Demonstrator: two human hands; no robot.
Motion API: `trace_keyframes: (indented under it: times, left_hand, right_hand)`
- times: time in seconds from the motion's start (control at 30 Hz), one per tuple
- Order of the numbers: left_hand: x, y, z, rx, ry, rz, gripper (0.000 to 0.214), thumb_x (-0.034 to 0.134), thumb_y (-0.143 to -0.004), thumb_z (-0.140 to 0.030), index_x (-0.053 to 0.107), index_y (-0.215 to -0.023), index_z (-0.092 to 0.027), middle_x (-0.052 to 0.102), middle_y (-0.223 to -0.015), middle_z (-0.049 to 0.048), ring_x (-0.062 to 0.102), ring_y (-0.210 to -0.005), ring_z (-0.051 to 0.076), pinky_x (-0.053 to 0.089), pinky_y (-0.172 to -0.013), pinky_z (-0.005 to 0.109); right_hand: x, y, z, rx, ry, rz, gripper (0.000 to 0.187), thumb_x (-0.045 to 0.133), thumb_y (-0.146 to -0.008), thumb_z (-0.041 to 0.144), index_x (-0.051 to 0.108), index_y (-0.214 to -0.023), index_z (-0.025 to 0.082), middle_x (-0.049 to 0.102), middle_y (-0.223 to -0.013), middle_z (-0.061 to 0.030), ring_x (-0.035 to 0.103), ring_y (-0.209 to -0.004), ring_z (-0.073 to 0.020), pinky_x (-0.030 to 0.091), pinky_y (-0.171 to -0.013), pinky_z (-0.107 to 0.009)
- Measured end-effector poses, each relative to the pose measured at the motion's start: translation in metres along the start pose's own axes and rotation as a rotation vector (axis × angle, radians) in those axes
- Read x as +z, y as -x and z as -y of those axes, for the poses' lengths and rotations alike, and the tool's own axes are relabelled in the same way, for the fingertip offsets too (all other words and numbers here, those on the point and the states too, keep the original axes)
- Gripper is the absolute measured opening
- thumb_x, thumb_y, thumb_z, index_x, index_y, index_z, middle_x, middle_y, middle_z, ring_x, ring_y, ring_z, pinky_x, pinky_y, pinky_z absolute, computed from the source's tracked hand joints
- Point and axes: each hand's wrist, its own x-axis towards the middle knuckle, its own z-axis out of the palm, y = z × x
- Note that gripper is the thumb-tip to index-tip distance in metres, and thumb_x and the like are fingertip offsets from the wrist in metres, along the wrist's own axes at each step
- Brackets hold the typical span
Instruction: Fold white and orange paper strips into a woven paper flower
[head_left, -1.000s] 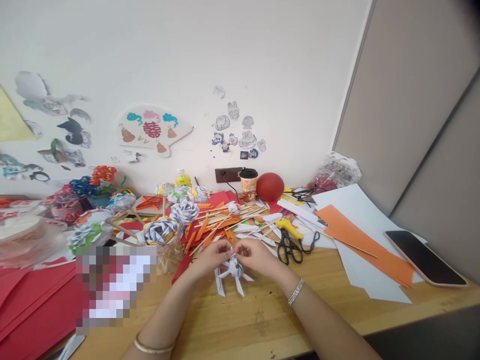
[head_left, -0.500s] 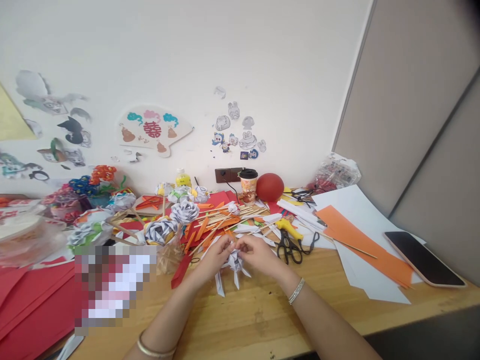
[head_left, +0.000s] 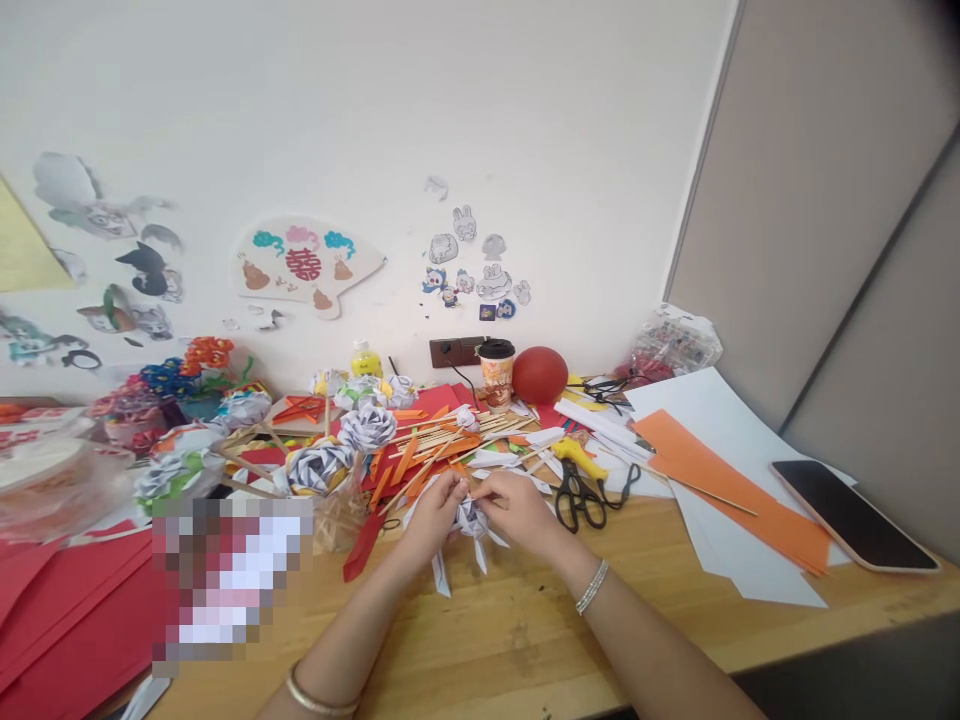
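Both my hands meet over the middle of the wooden table point(head_left: 525, 640), pinching a small white-and-grey folded paper flower point(head_left: 471, 520) between them. My left hand point(head_left: 433, 512) grips its left side with fingers closed. My right hand point(head_left: 516, 510) holds the right side, fingers pinched on the paper, with a silver bracelet on the wrist. Loose paper strips point(head_left: 441, 575) hang from the flower toward the table. Right behind my hands lie wooden sticks point(head_left: 442, 432) and orange paper strips point(head_left: 397, 462).
Black scissors point(head_left: 579, 495) and a yellow glue gun point(head_left: 581, 457) lie right of my hands. A phone point(head_left: 855, 515) sits far right on white and orange sheets point(head_left: 720, 475). Finished paper roses point(head_left: 366, 427), a cup point(head_left: 496, 372), a red ball point(head_left: 540, 374) and red paper point(head_left: 67, 620) crowd the back and left.
My hands have shifted slightly away from me with the paper flower, turning it between the fingers. The view has tilted a little downward.
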Motion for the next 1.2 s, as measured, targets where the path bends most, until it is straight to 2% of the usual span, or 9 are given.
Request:
trace_keyframes:
  times: [0.1,0.23,0.43,0.53,0.67,0.73,1.0,1.2]
  left_hand:
    - [-0.002,0.0,-0.006,0.007,0.017,-0.03,0.024,0.039,-0.079,-0.038,0.039,-0.065,-0.018,0.036,-0.057,-0.0054,0.038,-0.052,0.01,0.034,-0.049,0.021]
    - [-0.004,0.003,-0.01,0.035,-0.029,-0.039,0.023,0.039,-0.078,-0.036,0.042,-0.066,-0.018,0.041,-0.06,-0.0036,0.041,-0.056,0.011,0.036,-0.053,0.022]
    - [-0.001,0.004,-0.01,0.022,-0.148,-0.05,0.022,0.039,-0.078,-0.037,0.043,-0.066,-0.019,0.044,-0.061,-0.0027,0.044,-0.059,0.013,0.036,-0.056,0.024]
    - [-0.001,0.004,-0.012,0.023,-0.179,-0.056,0.022,0.038,-0.078,-0.037,0.043,-0.067,-0.019,0.045,-0.063,-0.0024,0.045,-0.061,0.014,0.036,-0.057,0.024]
    - [-0.002,0.004,-0.013,0.029,-0.182,-0.016,0.021,0.038,-0.079,-0.037,0.044,-0.068,-0.019,0.046,-0.062,-0.0027,0.045,-0.06,0.014,0.035,-0.057,0.024]
    - [-0.002,0.003,-0.012,0.041,-0.17,-0.023,0.021,0.039,-0.078,-0.036,0.043,-0.066,-0.019,0.044,-0.061,-0.003,0.044,-0.06,0.014,0.035,-0.057,0.024]
    - [-0.004,0.002,-0.013,0.011,0.01,-0.126,0.023,0.041,-0.077,-0.038,0.043,-0.066,-0.018,0.041,-0.059,-0.0042,0.041,-0.055,0.012,0.034,-0.052,0.022]
    - [-0.007,0.0,-0.007,-0.01,0.098,-0.247,0.023,0.047,-0.073,-0.04,0.048,-0.067,-0.018,0.046,-0.056,-0.0042,0.044,-0.052,0.012,0.036,-0.051,0.022]
  right_hand:
    - [0.001,0.0,-0.001,0.026,-0.08,-0.029,0.01,0.054,-0.073,0.012,0.062,-0.072,0.018,0.061,-0.072,-0.0008,0.055,-0.071,-0.013,0.042,-0.068,-0.025]
    - [0.002,0.0,-0.003,0.147,-0.261,0.07,0.012,0.054,-0.07,0.012,0.058,-0.08,0.018,0.06,-0.077,-0.0003,0.056,-0.071,-0.0121,0.043,-0.064,-0.023]
    - [0.0,0.0,-0.005,0.166,-0.162,0.123,0.011,0.051,-0.069,0.008,0.055,-0.074,0.017,0.054,-0.064,0.0039,0.05,-0.059,-0.009,0.038,-0.055,-0.019]
    - [-0.001,0.001,-0.003,0.14,-0.038,0.099,0.016,0.05,-0.068,0.006,0.056,-0.077,0.018,0.055,-0.063,0.0038,0.05,-0.058,-0.0095,0.038,-0.054,-0.019]
    - [-0.003,0.0,0.002,-0.032,0.196,0.053,0.015,0.054,-0.068,0.007,0.059,-0.077,0.018,0.061,-0.078,-0.0016,0.053,-0.079,-0.0155,0.039,-0.071,-0.026]
    - [-0.004,0.0,0.003,-0.096,0.257,0.054,0.014,0.054,-0.07,0.007,0.06,-0.077,0.017,0.062,-0.08,-0.0035,0.053,-0.081,-0.0165,0.039,-0.073,-0.027]
    - [-0.003,0.003,0.006,-0.085,0.144,-0.008,0.012,0.052,-0.078,0.017,0.064,-0.077,0.017,0.063,-0.069,-0.0023,0.055,-0.069,-0.0134,0.041,-0.067,-0.024]
    - [-0.003,0.004,0.009,-0.091,0.034,0.022,0.023,0.048,-0.082,0.022,0.059,-0.102,0.02,0.063,-0.094,-0.0043,0.053,-0.089,-0.0159,0.04,-0.079,-0.03]
